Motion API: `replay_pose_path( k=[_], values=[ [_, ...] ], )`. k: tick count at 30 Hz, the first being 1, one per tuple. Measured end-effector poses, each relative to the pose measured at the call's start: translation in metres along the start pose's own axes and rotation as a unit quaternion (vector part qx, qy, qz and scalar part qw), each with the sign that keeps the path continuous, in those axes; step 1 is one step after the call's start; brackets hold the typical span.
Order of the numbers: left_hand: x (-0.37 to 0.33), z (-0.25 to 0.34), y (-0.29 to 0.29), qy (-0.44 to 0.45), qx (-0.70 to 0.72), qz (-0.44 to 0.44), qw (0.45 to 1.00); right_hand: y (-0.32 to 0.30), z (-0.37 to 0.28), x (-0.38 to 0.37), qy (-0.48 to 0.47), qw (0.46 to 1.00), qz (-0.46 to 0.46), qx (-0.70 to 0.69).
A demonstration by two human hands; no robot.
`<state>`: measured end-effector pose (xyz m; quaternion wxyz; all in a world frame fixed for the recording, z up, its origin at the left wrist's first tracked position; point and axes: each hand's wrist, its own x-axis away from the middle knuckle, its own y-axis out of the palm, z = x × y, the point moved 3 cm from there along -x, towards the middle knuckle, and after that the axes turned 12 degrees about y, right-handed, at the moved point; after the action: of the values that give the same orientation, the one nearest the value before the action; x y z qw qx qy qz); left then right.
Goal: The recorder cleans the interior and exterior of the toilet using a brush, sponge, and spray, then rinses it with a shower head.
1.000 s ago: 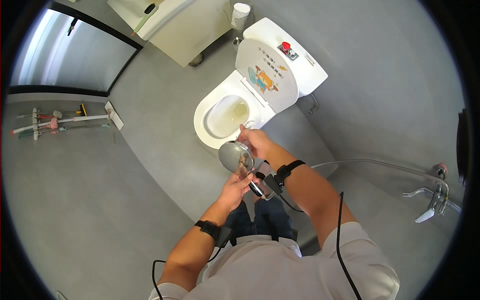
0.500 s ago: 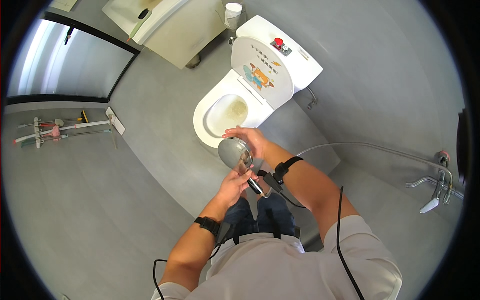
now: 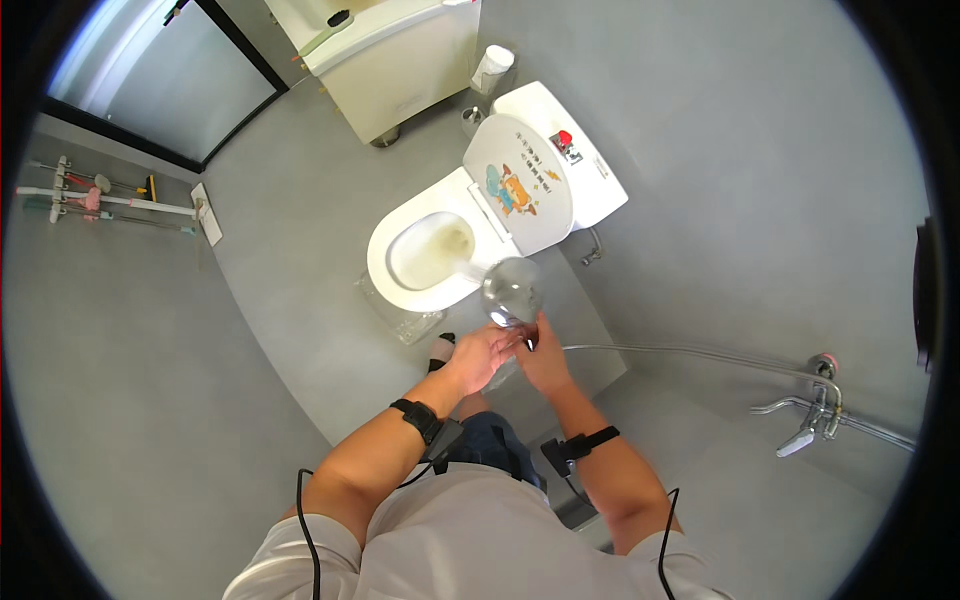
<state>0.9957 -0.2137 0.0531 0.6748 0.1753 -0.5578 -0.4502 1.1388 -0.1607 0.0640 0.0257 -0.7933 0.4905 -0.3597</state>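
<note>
Both hands are together at the neck of a round chrome shower head (image 3: 512,292) in front of the white toilet (image 3: 395,285). My right hand (image 3: 545,360) is closed round its handle. My left hand (image 3: 480,358) presses its fingers against the same neck, partly hidden where the hands meet. A pale streak of water (image 3: 467,268) seems to run from the shower head toward the toilet bowl. The toilet lid (image 3: 540,190), printed with a cartoon, stands raised against the tank. A metal hose (image 3: 680,350) trails from my right hand to the wall tap.
The chrome mixer tap (image 3: 815,410) juts from the right wall. A vanity cabinet (image 3: 405,85) with a brush (image 3: 328,32) on top stands beyond the toilet. Mops and brushes (image 3: 120,200) hang at the left. A glossy patch (image 3: 405,318) lies beside the toilet base.
The shower head has moved right and turned toward the toilet, and a water streak now shows. My right hand has shifted from beside its face down to the handle. The view has shifted too.
</note>
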Motion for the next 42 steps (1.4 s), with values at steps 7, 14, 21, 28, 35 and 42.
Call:
replay_pose_path(
  k=[7, 14, 21, 28, 35, 42],
  values=[
    [-0.028, 0.024, 0.042, -0.025, 0.004, -0.011, 1.000, -0.043, -0.012, 0.033, 0.071, 0.989, 0.119, 0.051],
    [-0.088, 0.019, 0.055, 0.023, 0.175, -0.047, 0.983, -0.047, -0.047, 0.069, 0.036, 0.990, 0.119, 0.070],
    [-0.118, 0.009, 0.040, 0.021, 0.102, -0.073, 0.992, -0.038, -0.043, 0.080, 0.070, 0.992, 0.083, 0.061],
    [-0.118, 0.002, 0.048, 0.023, 0.090, -0.049, 0.994, -0.039, -0.040, 0.078, 0.077, 0.995, 0.059, -0.018],
    [-0.096, 0.034, 0.053, -0.010, 0.106, -0.087, 0.991, -0.037, -0.050, 0.081, 0.067, 0.997, 0.003, -0.031],
    [-0.077, 0.049, 0.049, -0.040, 0.016, -0.182, 0.982, -0.045, -0.045, 0.074, 0.099, 0.986, 0.122, 0.051]
  ],
)
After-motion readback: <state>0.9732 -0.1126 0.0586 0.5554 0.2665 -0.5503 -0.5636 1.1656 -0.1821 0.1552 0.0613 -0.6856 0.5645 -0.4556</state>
